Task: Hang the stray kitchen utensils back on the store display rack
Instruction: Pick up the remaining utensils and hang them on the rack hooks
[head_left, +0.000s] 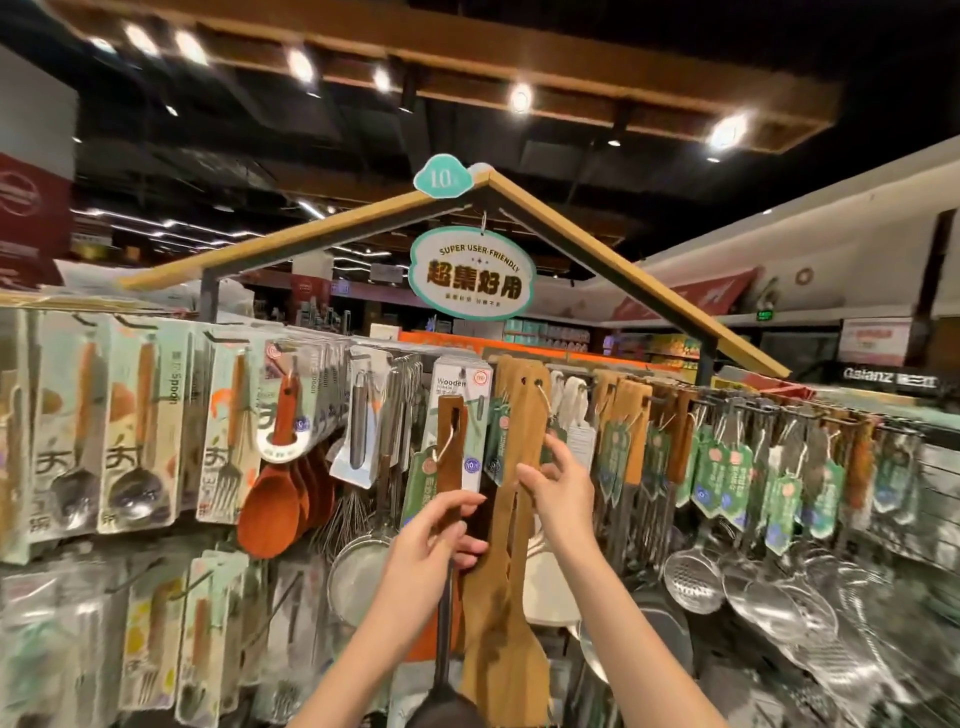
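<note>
two hands (434, 540), perhaps four rice paddles (275, 499)

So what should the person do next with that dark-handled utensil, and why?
Probably lift it and slip the slot in its handle onto a free hook. The left hand grips the dark-handled utensil upright before the rack, not yet hung, while the right hand holds the hanging wooden spatulas aside.

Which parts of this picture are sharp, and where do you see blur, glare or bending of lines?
Head view: the sign and both hands, left hand and right hand, are fairly sharp; packaged spoons at the left edge and steel ladles at lower right smear into blur; ceiling lamps flare white; the wide lens bows the rack's roof beams.
</note>
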